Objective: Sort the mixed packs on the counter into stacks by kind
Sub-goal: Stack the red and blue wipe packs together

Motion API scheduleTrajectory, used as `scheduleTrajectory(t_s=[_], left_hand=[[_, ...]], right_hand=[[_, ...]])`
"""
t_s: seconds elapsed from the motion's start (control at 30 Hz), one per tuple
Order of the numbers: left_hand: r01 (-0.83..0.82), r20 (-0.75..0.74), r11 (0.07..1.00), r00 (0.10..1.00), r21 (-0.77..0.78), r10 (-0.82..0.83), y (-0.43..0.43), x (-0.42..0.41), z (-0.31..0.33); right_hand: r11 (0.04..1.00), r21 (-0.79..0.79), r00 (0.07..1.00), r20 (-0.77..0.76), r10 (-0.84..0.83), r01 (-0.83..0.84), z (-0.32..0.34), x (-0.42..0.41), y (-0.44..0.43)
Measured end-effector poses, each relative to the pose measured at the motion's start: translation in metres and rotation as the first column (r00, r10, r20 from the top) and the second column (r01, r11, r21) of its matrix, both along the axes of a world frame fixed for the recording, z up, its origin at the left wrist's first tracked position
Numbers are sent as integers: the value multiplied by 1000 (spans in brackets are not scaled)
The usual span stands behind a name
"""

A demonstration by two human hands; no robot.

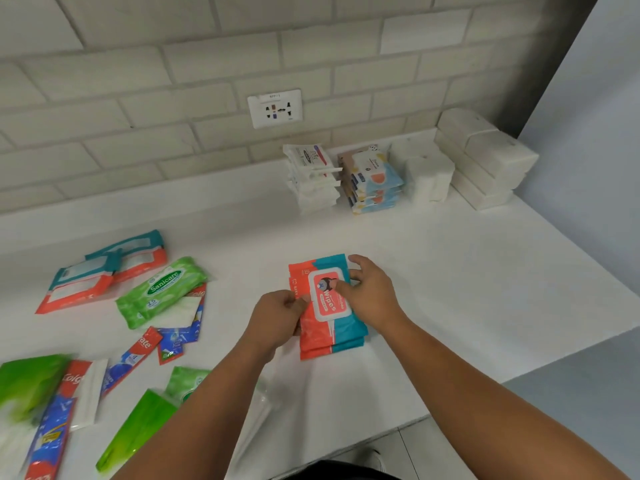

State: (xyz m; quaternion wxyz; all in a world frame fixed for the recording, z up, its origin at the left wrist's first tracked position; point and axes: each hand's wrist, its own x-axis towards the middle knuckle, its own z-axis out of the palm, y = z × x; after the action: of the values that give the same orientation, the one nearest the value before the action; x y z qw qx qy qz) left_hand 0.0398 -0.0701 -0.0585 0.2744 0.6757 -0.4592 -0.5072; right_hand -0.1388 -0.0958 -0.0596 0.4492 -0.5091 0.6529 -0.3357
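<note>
Wipes stack (332, 306) centre, loose packs (162, 292) left, 4 stacks (374, 174) behind

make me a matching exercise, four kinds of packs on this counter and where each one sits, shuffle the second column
Things
1. green Sanicare wipes pack
2. orange-and-teal wipes stack with white lid
3. plain white tissue bricks
4. red-and-blue Colgate toothpaste box

Places
A. far right corner by the wall
B. near left edge of the counter
C. middle, under both hands
D. left of centre, in the loose unsorted pile

Pairs: 1-D, 2-C, 3-A, 4-B
</note>
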Motion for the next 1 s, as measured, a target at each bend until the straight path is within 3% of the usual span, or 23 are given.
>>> scheduleTrajectory(t_s=[0.13,0.23,0.37,0.53,0.7,0.83,1.0], left_hand=[[-53,106,998,993,-28,55,-2,0,-10],[-69,154,998,986,4,68,-3,2,-13],[-24,83,995,996,99,16,-1,-1,-14],[2,43,999,999,38,-4,3,-5,-15],[30,40,999,999,29,-31,5,2,-17],[-30,208,989,976,-147,61,2,27,-6],[-25,294,937,946,-350,136,4,89,13]], right_hand=[[999,-37,986,-164,26,-32,-5,3,2],[999,13,979,-195,52,-50,-9,2,6],[986,93,976,-153,154,-140,-14,6,11],[988,101,990,-63,124,-117,-13,17,17],[990,105,987,-123,105,-92,-6,21,15],[996,-72,957,-290,20,-43,1,42,20],[932,-288,903,-423,80,-218,19,98,19]])
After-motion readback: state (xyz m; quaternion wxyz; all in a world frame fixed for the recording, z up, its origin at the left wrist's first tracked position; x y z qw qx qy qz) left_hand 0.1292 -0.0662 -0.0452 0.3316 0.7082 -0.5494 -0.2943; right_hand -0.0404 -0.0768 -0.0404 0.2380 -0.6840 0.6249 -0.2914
